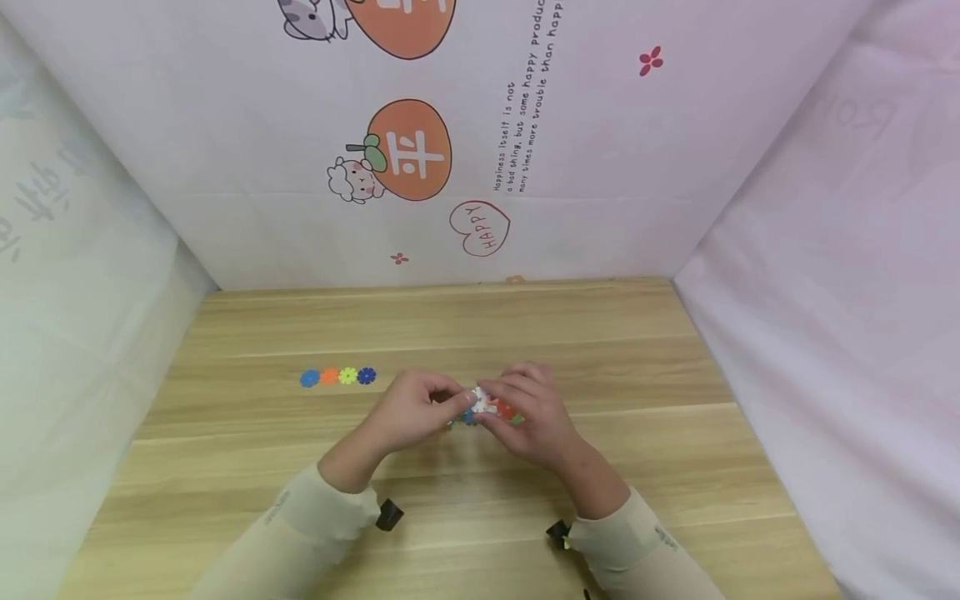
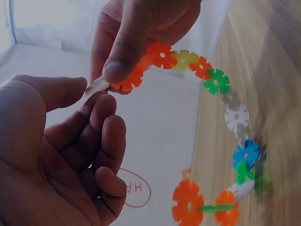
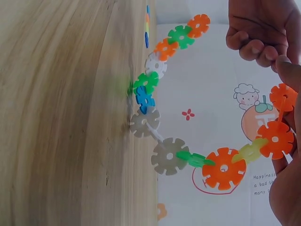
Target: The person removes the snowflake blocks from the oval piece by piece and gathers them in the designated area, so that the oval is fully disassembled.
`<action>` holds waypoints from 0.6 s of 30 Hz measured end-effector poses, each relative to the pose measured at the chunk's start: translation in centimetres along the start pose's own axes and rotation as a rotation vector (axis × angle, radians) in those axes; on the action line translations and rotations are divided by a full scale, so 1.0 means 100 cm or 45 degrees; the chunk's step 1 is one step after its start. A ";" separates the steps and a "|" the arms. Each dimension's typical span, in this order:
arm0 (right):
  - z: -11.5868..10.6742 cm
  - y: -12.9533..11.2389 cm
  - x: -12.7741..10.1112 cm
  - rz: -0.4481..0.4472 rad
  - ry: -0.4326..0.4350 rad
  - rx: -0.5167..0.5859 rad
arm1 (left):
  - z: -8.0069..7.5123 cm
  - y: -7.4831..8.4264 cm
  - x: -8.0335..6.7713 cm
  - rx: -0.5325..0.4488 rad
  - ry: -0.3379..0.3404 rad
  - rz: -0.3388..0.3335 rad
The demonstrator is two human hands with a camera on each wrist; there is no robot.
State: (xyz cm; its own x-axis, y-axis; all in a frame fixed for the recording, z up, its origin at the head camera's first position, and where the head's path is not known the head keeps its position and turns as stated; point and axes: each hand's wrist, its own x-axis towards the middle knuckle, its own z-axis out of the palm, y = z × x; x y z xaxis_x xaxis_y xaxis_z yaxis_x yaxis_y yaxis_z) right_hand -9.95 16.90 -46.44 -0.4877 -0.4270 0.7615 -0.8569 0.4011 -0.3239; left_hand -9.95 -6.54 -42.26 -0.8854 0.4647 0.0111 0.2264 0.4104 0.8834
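A curved chain of notched plastic snowflake discs (image 3: 224, 168), in orange, green, blue, white, grey and yellow, hangs between the hands just above the table. My right hand (image 1: 532, 412) pinches an orange disc (image 2: 129, 80) at one end of it, thumb on top. At the tip of that end is a white disc (image 2: 98, 87), seen edge-on. The thumb and forefinger of my left hand (image 2: 70, 127) hold this white disc, its other fingers curled below. From the head, the hands hide most of the chain; the white disc (image 1: 480, 401) shows between the fingertips.
A short row of joined discs, blue (image 1: 310, 378), orange (image 1: 329, 376), yellow (image 1: 348, 376) and dark blue (image 1: 367, 376), lies on the wooden table (image 1: 600, 333) left of the hands. White printed cloth (image 1: 585, 225) walls the back and both sides.
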 end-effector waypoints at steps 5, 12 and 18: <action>0.002 -0.001 0.000 -0.002 -0.003 0.004 | 0.004 0.001 0.000 -0.031 0.004 -0.024; 0.001 0.001 -0.003 0.005 0.030 -0.011 | 0.006 0.003 0.000 -0.014 0.063 -0.048; -0.004 0.003 -0.003 -0.022 0.088 -0.050 | 0.004 0.003 -0.001 -0.025 0.088 -0.074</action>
State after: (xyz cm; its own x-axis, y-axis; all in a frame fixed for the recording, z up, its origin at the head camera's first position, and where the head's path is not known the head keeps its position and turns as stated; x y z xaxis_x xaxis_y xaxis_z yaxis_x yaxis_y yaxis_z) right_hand -10.04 17.45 -46.54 -0.4588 -0.3776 0.8043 -0.8572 0.4262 -0.2889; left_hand -9.67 -6.14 -42.22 -0.9229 0.3850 -0.0091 0.1661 0.4193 0.8925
